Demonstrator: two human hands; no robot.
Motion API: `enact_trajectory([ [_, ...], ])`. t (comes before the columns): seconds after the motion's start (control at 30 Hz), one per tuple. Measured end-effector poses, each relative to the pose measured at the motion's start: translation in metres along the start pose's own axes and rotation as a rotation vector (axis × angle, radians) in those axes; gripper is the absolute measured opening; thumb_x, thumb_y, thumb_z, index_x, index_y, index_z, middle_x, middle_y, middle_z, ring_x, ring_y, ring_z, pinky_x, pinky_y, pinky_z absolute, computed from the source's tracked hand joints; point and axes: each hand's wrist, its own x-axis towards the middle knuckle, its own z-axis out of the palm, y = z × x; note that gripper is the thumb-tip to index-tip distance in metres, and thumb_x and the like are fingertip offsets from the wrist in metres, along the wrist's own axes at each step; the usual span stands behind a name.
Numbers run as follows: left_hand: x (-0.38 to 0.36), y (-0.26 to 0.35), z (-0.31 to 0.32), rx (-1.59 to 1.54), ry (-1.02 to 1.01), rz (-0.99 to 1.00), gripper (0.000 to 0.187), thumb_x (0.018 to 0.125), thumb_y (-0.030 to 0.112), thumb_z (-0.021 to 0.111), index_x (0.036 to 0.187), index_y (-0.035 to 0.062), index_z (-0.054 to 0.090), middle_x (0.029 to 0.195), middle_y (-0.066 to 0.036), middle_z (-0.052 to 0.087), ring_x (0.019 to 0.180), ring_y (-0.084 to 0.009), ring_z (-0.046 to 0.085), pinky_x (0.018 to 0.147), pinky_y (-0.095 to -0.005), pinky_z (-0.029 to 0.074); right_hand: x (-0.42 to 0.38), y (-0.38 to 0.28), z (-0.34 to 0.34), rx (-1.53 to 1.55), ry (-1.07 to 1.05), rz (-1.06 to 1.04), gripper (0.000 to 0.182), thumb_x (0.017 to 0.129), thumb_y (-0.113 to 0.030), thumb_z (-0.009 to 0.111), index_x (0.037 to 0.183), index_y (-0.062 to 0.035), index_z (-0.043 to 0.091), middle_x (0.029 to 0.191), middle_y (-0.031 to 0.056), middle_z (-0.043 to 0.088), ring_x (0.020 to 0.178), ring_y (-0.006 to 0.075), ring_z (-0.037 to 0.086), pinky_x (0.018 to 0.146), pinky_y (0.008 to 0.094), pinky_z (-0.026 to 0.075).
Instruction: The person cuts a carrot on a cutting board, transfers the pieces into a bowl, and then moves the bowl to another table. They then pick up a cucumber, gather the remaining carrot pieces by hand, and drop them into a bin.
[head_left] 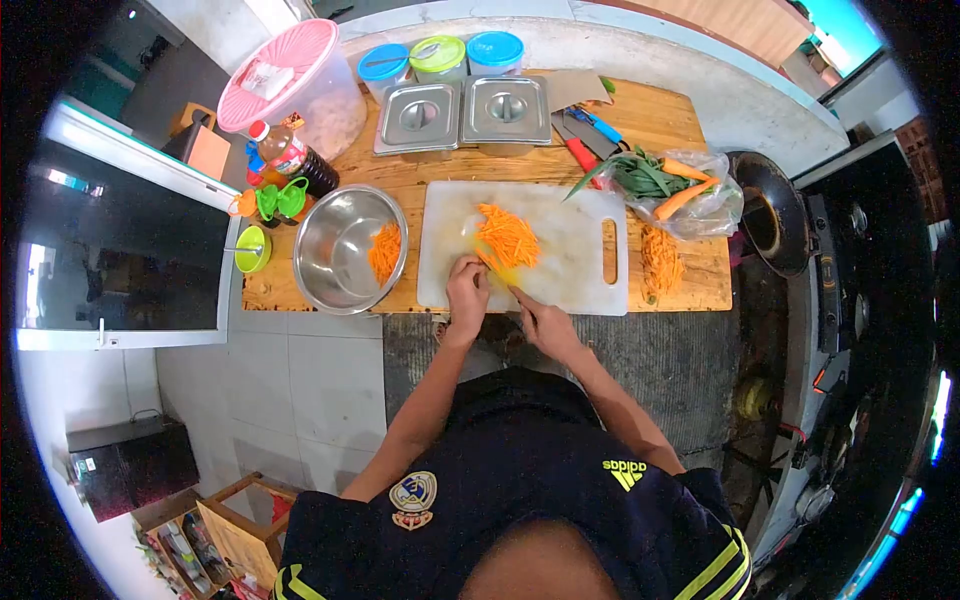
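A white cutting board (575, 270) lies at the front of the wooden table, with a heap of orange carrot strips (508, 236) on it. My right hand (548, 328) grips a knife (507, 275) with a yellowish blade, which points up and left beside the heap. Just left of the blade, my left hand (467, 292) is on the board with its fingers bent together against carrot pieces; the fingertips are partly hidden. To the left stands a steel bowl (325, 250) holding more carrot strips (384, 253).
Right of the board are thin carrot shavings (660, 265) and a plastic bag (722, 190) with whole carrots and greens. Another knife (590, 132) and two lidded steel containers (418, 118) are behind. A sauce bottle (300, 160) stands left; a wok (785, 215) sits right.
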Motion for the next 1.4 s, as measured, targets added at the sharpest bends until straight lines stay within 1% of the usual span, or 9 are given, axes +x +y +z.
enact_trajectory([
  [0.07, -0.002, -0.005, 0.003, -0.005, 0.005, 0.004, 0.008, 0.073, -0.005, 0.062, 0.08, -0.0025, 0.061, 0.089, -0.015, 0.06, 0.082, -0.0344, 0.06, 0.071, -0.0371, 0.048, -0.019, 0.007, -0.003, 0.016, 0.11, -0.09, 0.042, 0.089, -0.011, 0.047, 0.131, -0.0134, 0.049, 0.076, 0.0258, 0.06, 0.068, 0.0392, 0.06, 0.065, 0.0425, 0.048],
  [0.17, -0.001, -0.003, 0.001, 0.03, 0.019, 0.042, 0.007, 0.073, -0.005, 0.063, 0.08, -0.0029, 0.061, 0.09, -0.016, 0.06, 0.082, -0.0344, 0.06, 0.072, -0.0372, 0.048, -0.033, -0.002, -0.026, 0.081, -0.118, 0.152, 0.041, 0.089, -0.011, 0.048, 0.13, -0.0126, 0.05, 0.079, 0.0256, 0.061, 0.067, 0.0377, 0.061, 0.065, 0.0408, 0.048],
  [0.27, -0.001, -0.003, 0.001, 0.018, -0.006, 0.017, 0.008, 0.073, -0.005, 0.063, 0.08, -0.0031, 0.06, 0.09, -0.016, 0.059, 0.083, -0.0339, 0.06, 0.072, -0.0371, 0.048, -0.024, 0.013, -0.018, 0.191, 0.028, -0.004, 0.04, 0.089, -0.011, 0.049, 0.129, -0.0119, 0.052, 0.08, 0.0243, 0.062, 0.066, 0.0362, 0.061, 0.065, 0.0395, 0.048],
  [0.47, 0.0, 0.002, -0.003, 0.056, -0.009, 0.041, 0.009, 0.074, -0.005, 0.062, 0.082, -0.0032, 0.06, 0.09, -0.015, 0.059, 0.083, -0.0333, 0.059, 0.072, -0.037, 0.048, -0.002, 0.006, -0.016, 0.198, -0.055, 0.046, 0.038, 0.089, -0.01, 0.049, 0.127, -0.0108, 0.053, 0.082, 0.0239, 0.061, 0.069, 0.0361, 0.061, 0.066, 0.0383, 0.048],
  [0.87, 0.001, 0.004, 0.001, 0.017, 0.017, 0.011, 0.006, 0.072, -0.007, 0.06, 0.077, -0.0048, 0.057, 0.087, -0.015, 0.058, 0.081, -0.034, 0.057, 0.071, -0.0376, 0.047, 0.016, 0.004, -0.01, 0.205, -0.097, 0.041, 0.042, 0.085, -0.01, 0.047, 0.127, -0.0098, 0.052, 0.082, 0.0265, 0.061, 0.076, 0.043, 0.06, 0.072, 0.0458, 0.049],
  [1.07, -0.002, -0.005, 0.004, 0.025, -0.003, -0.006, 0.008, 0.074, -0.004, 0.06, 0.082, -0.0029, 0.06, 0.09, -0.016, 0.059, 0.084, -0.0343, 0.059, 0.074, -0.0372, 0.047, -0.029, 0.006, -0.023, 0.187, -0.083, 0.099, 0.038, 0.091, -0.012, 0.046, 0.129, -0.0123, 0.052, 0.066, 0.0188, 0.052, 0.055, 0.0274, 0.051, 0.06, 0.0354, 0.045],
  [1.27, -0.002, -0.002, 0.002, 0.032, 0.001, -0.004, 0.008, 0.073, -0.004, 0.061, 0.081, -0.0034, 0.061, 0.093, -0.017, 0.06, 0.086, -0.0344, 0.059, 0.075, -0.0377, 0.048, -0.015, 0.017, -0.017, 0.23, -0.048, 0.021, 0.037, 0.093, -0.014, 0.045, 0.129, -0.0121, 0.052, 0.064, 0.015, 0.048, 0.055, 0.02, 0.045, 0.059, 0.033, 0.043],
  [1.37, -0.002, -0.002, 0.002, 0.044, -0.004, -0.024, 0.008, 0.073, -0.004, 0.061, 0.081, -0.0036, 0.062, 0.093, -0.017, 0.06, 0.087, -0.0346, 0.059, 0.076, -0.0375, 0.048, -0.002, 0.012, -0.024, 0.21, -0.129, 0.097, 0.04, 0.091, -0.015, 0.045, 0.13, -0.016, 0.05, 0.093, 0.0259, 0.062, 0.087, 0.0398, 0.062, 0.08, 0.0427, 0.048],
  [1.4, -0.002, 0.0, 0.001, 0.048, -0.008, -0.007, 0.008, 0.073, -0.004, 0.061, 0.082, -0.0039, 0.062, 0.092, -0.017, 0.061, 0.086, -0.0346, 0.059, 0.076, -0.0375, 0.048, -0.001, 0.014, -0.024, 0.231, -0.12, 0.109, 0.039, 0.091, -0.015, 0.045, 0.13, -0.0152, 0.051, 0.094, 0.0258, 0.062, 0.088, 0.0399, 0.062, 0.081, 0.0424, 0.048],
])
